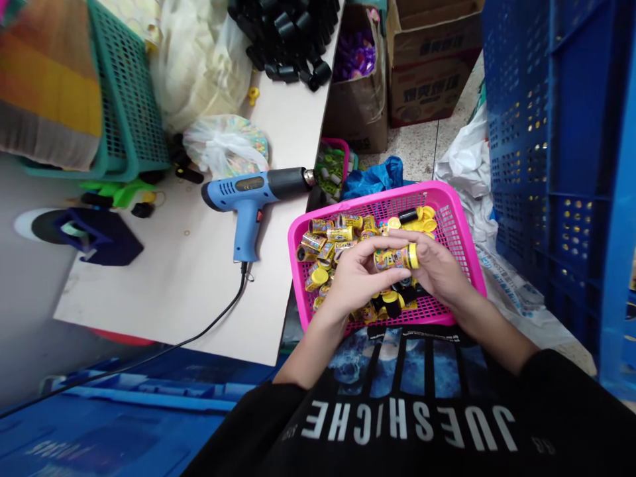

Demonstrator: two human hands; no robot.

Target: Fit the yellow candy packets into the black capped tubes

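Observation:
Both of my hands hold one small cylinder with a colourful printed label and a yellow end (395, 259) above a pink plastic mesh basket (447, 202). My left hand (354, 278) grips its labelled body, while the fingers of my right hand (437, 267) press near the yellow end. Below them, the basket holds a loose pile of similar labelled cylinders (325, 246). Yellow caps (420, 222) lie at its far side, and some black-and-yellow pieces (392, 301) sit just under my hands.
A blue heat gun (251, 195) lies on a pale tabletop (173, 278) left of the basket, its black cable (199, 334) trailing off the edge. Black cylindrical parts (288, 46) stand farther along. A blue crate (546, 165) rises on the right, and cardboard boxes (432, 66) stand ahead.

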